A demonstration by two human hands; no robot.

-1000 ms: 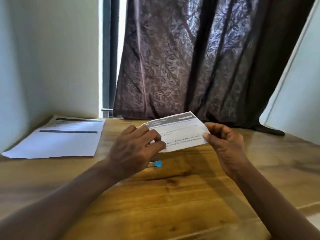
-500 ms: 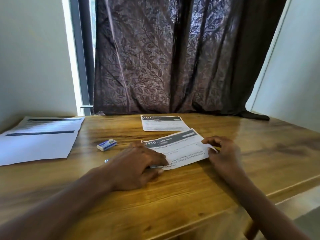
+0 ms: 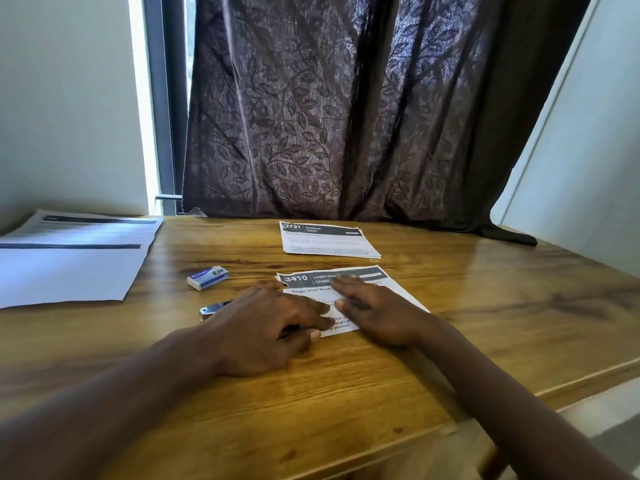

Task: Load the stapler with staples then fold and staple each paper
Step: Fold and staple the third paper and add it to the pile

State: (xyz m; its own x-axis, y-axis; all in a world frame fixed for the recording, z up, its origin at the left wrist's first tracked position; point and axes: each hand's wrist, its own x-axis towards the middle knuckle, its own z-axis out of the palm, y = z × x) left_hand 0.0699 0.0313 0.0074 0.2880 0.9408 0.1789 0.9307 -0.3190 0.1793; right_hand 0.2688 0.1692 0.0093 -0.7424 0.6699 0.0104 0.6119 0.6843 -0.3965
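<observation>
While both hands press on the sheet, the right hand [image 3: 377,313] lies flat with its fingers straight and spread across the print, palm down and gripping nothing. The left hand [image 3: 273,327] rests beside it with its fingers lightly bent, its fingertips meeting the right hand's near the middle of the sheet and its thumb at the near edge; it pins the sheet down rather than closing round it. Under them the white folded paper with a dark printed header band [image 3: 394,287] lies flat on the brown wooden table [image 3: 519,323], its long axis running left to right with the header on the far side, so the step in hand looks like flattening the crease. What the next move likely turns on is the small silvery metal stapler [image 3: 213,308]: it sits just left of the left hand, only its tip showing past the knuckles, long axis roughly left to right. The left hand is much the nearer one, while the right would have to cross the paper. Slightly farther off sits the little blue-and-white cardboard staple box [image 3: 207,277]. Beyond the hands a neat stack of folded printed papers [image 3: 329,240] waits near the dark leaf-patterned curtain [image 3: 329,116], and at the far left lie large unfolded white sheets [image 3: 69,268].
</observation>
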